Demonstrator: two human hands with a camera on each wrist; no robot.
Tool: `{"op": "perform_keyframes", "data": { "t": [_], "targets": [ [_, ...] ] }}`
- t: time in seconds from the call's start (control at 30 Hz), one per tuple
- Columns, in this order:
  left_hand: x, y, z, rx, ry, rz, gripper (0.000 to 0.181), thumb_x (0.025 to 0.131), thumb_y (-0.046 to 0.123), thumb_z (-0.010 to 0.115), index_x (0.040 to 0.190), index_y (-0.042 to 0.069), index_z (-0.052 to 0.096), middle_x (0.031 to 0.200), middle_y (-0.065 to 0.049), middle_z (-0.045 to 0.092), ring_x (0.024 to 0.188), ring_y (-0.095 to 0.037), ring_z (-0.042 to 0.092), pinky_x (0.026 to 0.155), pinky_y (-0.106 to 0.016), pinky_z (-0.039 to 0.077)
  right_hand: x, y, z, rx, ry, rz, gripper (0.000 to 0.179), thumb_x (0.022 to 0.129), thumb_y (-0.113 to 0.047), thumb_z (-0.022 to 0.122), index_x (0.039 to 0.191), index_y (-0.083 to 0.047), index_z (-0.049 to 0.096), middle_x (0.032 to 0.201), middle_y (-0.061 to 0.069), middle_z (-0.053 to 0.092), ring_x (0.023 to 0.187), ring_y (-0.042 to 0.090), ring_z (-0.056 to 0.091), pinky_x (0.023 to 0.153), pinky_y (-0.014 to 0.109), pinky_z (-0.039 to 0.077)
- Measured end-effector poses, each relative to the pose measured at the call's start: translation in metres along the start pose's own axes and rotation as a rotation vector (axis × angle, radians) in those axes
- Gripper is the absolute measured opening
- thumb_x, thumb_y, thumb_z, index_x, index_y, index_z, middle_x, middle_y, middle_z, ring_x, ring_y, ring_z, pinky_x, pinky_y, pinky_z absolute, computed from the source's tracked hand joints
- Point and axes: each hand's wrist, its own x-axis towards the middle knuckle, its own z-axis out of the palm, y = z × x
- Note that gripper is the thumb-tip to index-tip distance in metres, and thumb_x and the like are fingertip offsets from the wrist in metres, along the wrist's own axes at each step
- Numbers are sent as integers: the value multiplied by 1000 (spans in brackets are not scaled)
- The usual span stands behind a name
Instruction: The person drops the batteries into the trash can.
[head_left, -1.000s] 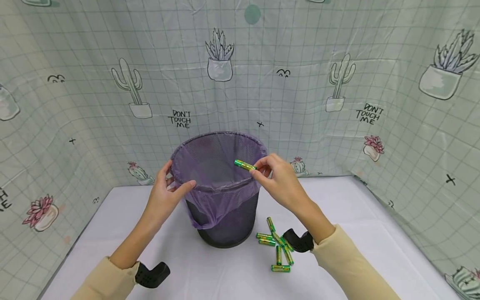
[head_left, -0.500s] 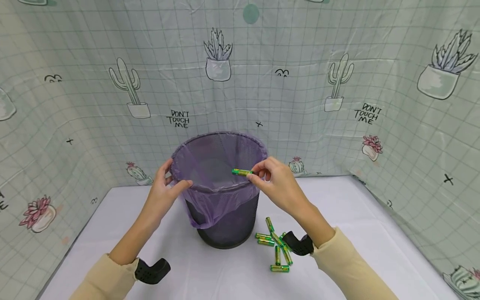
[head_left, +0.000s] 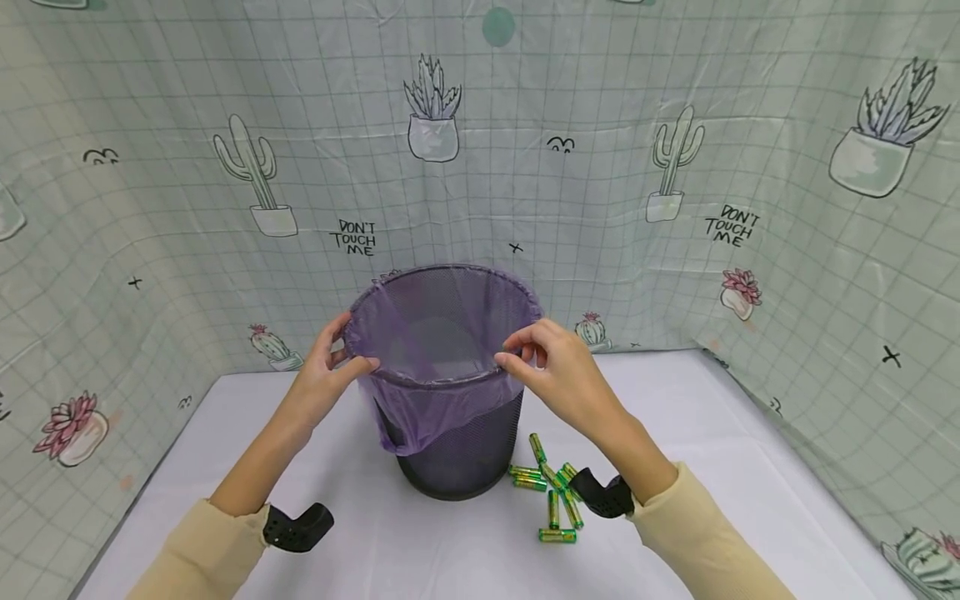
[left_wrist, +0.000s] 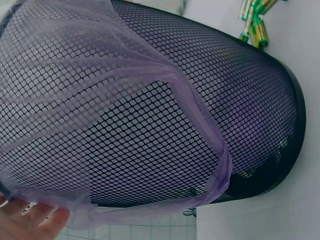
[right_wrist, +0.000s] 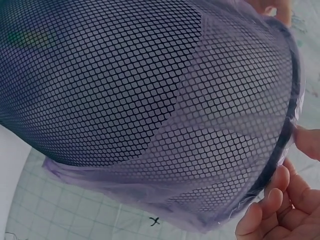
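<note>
A black mesh wastebasket stands on the white table, lined with a translucent purple bag folded over its rim. My left hand holds the left side of the rim, thumb on top and fingers outside. At the right side of the rim is my right hand, its fingers loosely bent with no battery visible between them. In the right wrist view its thumb appears to touch the rim. Several green-and-gold batteries lie loose right of the basket. Greenish patches show blurred through the mesh.
The white cloth-covered table surrounds the basket. Behind and at both sides hangs a grid-patterned curtain with cactus drawings. Black wrist mounts sit on both sleeves. The nearest battery lies toward the table's front.
The battery my right hand pinched over the basket has left its fingers and is out of sight. The right hand has lowered slightly toward the rim. My left hand keeps its hold.
</note>
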Motion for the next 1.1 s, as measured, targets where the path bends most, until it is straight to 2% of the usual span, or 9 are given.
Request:
{"op": "perform_keyframes", "data": {
  "t": [0.23, 0.5, 0.67, 0.8, 0.97, 1.1],
  "targets": [
    [2, -4, -4, 20, -25, 17, 81, 89, 24, 51, 151, 18, -1, 157, -10, -1, 141, -38, 13, 110, -59, 17, -11, 6, -7, 62, 25, -9, 15, 89, -20, 62, 100, -10, 66, 81, -1, 54, 72, 13, 47, 63, 22, 41],
    [3, -5, -5, 33, -42, 36, 82, 89, 24, 51, 151, 19, -2, 155, -15, 1, 139, -38, 19, 109, -60, 18, -34, 33, -12, 93, 91, -1, 16, 91, -16, 58, 102, -6, 66, 91, 1, 63, 81, 7, 53, 71, 22, 47],
    [4, -6, -5, 32, -50, 40, 82, 89, 24, 52, 151, 19, -2, 155, -15, -1, 138, -38, 21, 109, -60, 18, -49, 55, -9, 83, 74, 76, 18, 93, -18, 56, 105, -9, 65, 98, 0, 67, 88, 8, 58, 78, 23, 47],
    [4, -5, -5, 36, -58, 36, 82, 89, 24, 52, 151, 19, -2, 155, -14, -3, 139, -39, 19, 108, -60, 19, -64, 73, -5, 59, 36, 157, 22, 93, -21, 55, 109, -10, 65, 104, 1, 68, 94, 14, 61, 81, 26, 48],
    [4, -3, -5, 42, -60, 32, 83, 89, 24, 52, 151, 19, -2, 156, -14, -4, 140, -40, 16, 109, -60, 19, -78, 97, 4, 36, 12, 239, 24, 92, -19, 56, 111, -6, 64, 107, 6, 68, 98, 22, 62, 83, 31, 50],
    [4, -3, -4, 48, -59, 27, 82, 89, 24, 53, 151, 20, -2, 156, -15, -4, 140, -40, 16, 109, -59, 19, -86, 115, 12, 26, -4, 299, 25, 92, -17, 56, 111, -4, 64, 107, 7, 68, 99, 23, 62, 84, 29, 50]
  ]
}}
